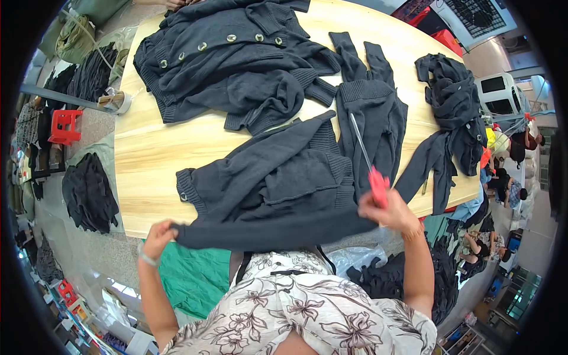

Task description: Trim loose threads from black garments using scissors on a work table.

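The left hand (158, 235) pinches the dark knitted cardigan's (272, 183) hem taut over the wooden worktop (154, 154); the right hand (387, 210) grips the hem's other end plus a red-handled metal rod (368, 165).

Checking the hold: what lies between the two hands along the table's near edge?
In the head view, the dark cardigan's stretched hem spans from the left hand to the right hand.

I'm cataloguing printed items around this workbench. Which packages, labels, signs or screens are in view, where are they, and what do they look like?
Tape roll: left table edge, round, pale.
Green bag: off the table's far left corner, soft, olive, bulging.
Clear plastic bag: below the near table edge, by the right hand, crumpled, see-through.
White machines: far right, boxy, with dark panels; whether these are screens is unclear.
No readable labels or signs show.
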`<state>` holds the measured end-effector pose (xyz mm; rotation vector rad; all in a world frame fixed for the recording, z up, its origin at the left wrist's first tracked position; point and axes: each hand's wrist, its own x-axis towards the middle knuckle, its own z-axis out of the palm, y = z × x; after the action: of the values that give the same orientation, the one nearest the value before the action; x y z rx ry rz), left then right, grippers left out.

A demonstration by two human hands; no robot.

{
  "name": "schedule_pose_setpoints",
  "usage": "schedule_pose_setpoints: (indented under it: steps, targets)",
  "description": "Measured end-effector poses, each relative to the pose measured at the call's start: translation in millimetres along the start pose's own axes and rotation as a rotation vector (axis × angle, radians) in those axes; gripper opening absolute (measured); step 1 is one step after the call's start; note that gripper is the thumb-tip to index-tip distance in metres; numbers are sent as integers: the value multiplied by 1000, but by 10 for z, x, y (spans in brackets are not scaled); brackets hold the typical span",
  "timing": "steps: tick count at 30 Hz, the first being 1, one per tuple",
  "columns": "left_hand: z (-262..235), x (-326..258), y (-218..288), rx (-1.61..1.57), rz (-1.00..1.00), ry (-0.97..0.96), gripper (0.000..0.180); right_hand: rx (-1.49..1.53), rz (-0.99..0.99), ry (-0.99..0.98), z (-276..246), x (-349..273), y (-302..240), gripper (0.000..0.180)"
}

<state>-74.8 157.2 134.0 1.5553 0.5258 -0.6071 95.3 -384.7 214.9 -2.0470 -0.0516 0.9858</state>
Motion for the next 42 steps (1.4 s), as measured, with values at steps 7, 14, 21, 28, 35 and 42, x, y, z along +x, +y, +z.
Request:
schedule_pose_setpoints:
  steps: [7, 14, 21, 28, 35, 42]
  targets:
    - [572, 1088, -302, 945, 544, 755, 43, -1046, 93, 531, 155, 1049, 752, 18]
    - [2572, 1078, 388, 786, 1042, 89, 57, -849, -10, 856, 234, 434, 1015, 23]
    - [3246, 1805, 148, 1087, 1023, -186, 70, -482, -177, 704, 230, -32, 1055, 27]
    - [3266, 1912, -9, 1090, 1057, -169, 72, -812, -107, 390, 189, -343, 1039, 18]
    - [3293, 1970, -60, 1058, 1110, -129, 73, -771, -96, 149, 461, -175, 751, 20]
    - [3252, 2066, -162, 1036, 1150, -164, 74, -758, -566, -37, 1421, 502, -155, 22]
